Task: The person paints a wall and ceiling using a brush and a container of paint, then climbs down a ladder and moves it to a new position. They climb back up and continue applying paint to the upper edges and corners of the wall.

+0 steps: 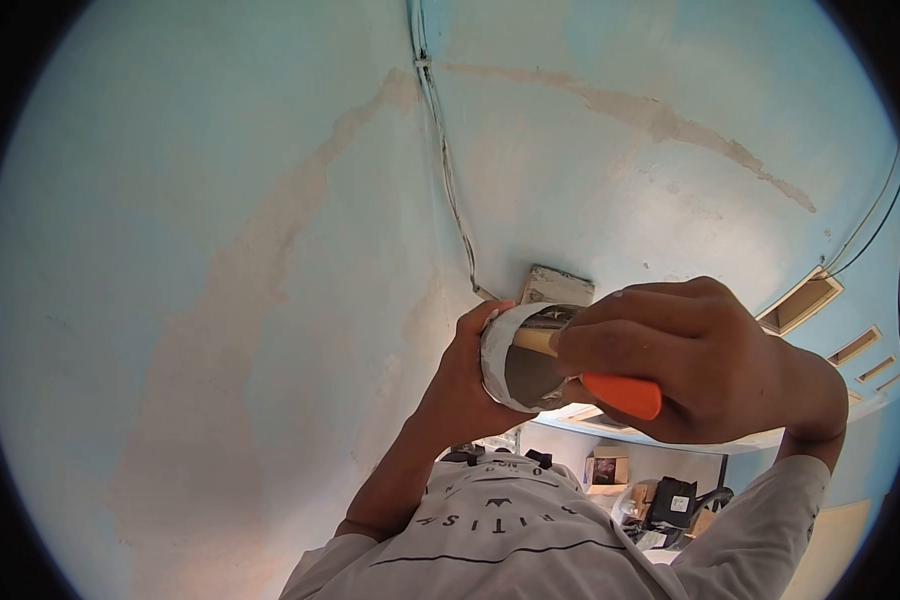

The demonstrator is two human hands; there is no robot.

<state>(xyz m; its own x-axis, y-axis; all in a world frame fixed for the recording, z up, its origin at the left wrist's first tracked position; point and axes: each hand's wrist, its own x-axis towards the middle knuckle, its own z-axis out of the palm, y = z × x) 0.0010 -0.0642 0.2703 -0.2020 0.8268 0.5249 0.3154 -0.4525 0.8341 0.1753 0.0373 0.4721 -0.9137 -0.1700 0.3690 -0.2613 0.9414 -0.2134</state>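
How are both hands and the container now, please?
Left fingers around white container. Right fingers gripping orange-handled tool at its opening. Right fingers partly hide that opening.

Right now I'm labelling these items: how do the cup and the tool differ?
The cup has a white rim; the tool has an orange end. The cup is in the left grip; the tool is in the right grip. The cup's round mouth shows; much of the tool is hidden. Both are held.
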